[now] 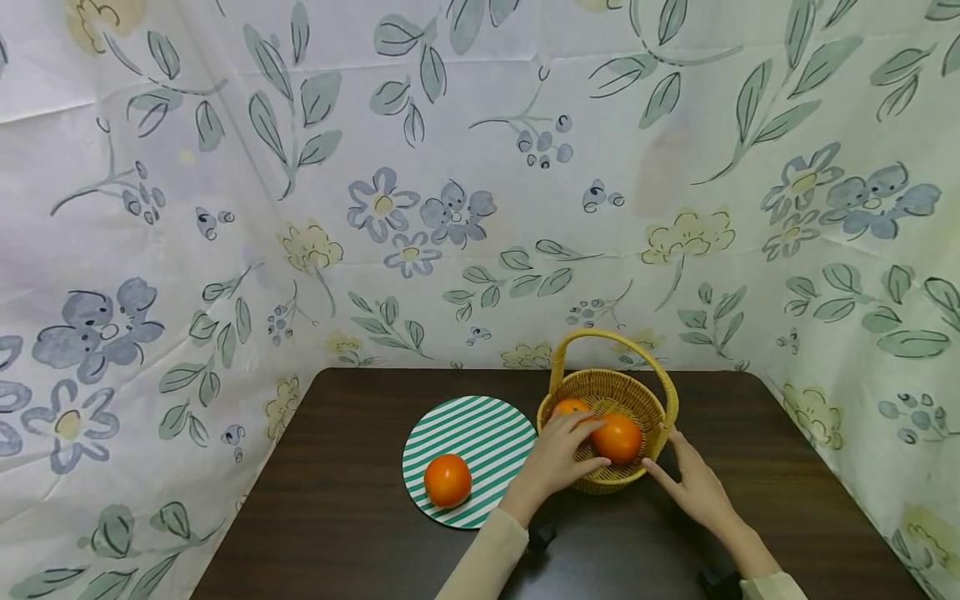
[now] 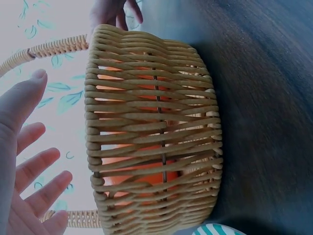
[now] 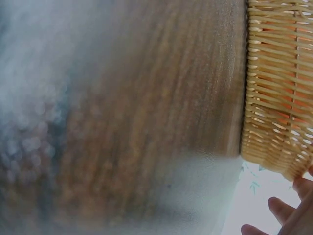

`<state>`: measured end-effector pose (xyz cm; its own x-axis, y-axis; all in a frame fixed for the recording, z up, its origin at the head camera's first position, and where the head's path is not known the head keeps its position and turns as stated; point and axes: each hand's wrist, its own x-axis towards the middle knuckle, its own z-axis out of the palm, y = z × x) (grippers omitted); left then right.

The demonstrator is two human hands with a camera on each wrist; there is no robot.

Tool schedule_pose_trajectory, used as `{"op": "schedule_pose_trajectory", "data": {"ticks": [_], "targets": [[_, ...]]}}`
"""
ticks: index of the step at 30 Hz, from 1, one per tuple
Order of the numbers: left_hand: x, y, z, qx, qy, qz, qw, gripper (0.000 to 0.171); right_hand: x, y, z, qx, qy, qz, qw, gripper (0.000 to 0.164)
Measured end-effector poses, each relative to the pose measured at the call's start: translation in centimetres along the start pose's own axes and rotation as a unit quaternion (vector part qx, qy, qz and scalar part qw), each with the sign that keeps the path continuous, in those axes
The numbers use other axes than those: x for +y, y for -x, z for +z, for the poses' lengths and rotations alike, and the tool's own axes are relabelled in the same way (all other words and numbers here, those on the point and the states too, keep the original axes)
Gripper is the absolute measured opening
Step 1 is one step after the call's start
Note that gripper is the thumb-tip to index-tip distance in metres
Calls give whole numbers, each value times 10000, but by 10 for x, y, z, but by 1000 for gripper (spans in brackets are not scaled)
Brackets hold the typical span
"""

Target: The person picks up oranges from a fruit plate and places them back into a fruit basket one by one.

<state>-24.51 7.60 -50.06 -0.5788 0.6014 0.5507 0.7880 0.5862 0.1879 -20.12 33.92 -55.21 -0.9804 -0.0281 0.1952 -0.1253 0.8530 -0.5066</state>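
On the dark tabletop (image 1: 337,500), a round green-and-white striped mat (image 1: 487,425) lies at left, bearing a single orange fruit (image 1: 447,481). Just right of it, the left hand (image 1: 557,450), fingers spread and holding nothing, hovers over the near left rim of a handled wicker basket (image 1: 609,482) with two more orange fruits (image 1: 619,438) inside. At the basket's right side, the right hand (image 1: 697,483) is loosely open, thumb and fingers apart; whether it touches the wicker cannot be told.
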Motion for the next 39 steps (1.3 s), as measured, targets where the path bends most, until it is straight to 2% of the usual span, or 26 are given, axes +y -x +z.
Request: {"op": "schedule_pose_trajectory", "data": {"ticks": [8, 13, 20, 29, 39], "targets": [[-4, 7, -4, 310, 147, 25, 9994, 54, 2, -1, 1, 68, -7, -33, 10000, 84], [-5, 11, -6, 255, 157, -54, 9995, 55, 4, -1, 3, 219, 47, -138, 9997, 82], [-3, 18, -9, 248, 414, -201, 9986, 56, 3, 0, 2, 471, 123, -360, 9982, 68], [-8, 23, -14, 332, 424, -263, 9982, 55, 2, -2, -1, 248, 169, -204, 9993, 77], [-13, 35, -18, 357, 471, -394, 9975, 57, 3, -1, 1, 281, 188, -169, 9993, 75]]}}
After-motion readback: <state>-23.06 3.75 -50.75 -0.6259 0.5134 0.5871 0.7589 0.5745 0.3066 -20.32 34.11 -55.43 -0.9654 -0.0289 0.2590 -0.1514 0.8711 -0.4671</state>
